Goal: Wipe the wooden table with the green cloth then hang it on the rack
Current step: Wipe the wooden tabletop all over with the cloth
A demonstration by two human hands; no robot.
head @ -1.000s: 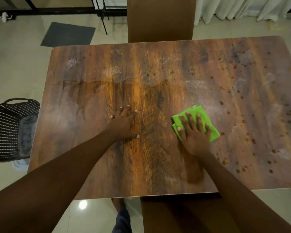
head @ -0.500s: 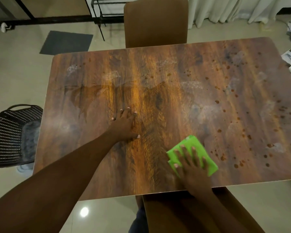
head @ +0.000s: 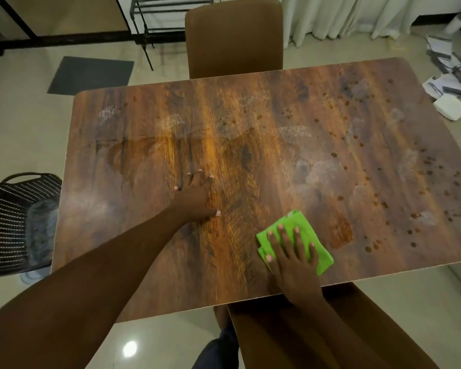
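Green cloth (head: pixel 314 243) flat under right hand (head: pixel 293 265).

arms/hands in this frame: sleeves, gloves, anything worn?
Both arms are bare from the frame edge to the fingertips: no sleeves or gloves in view. No watch, bracelet or ring shows on the left hand or the right hand. Fingernails are short and look unpainted.
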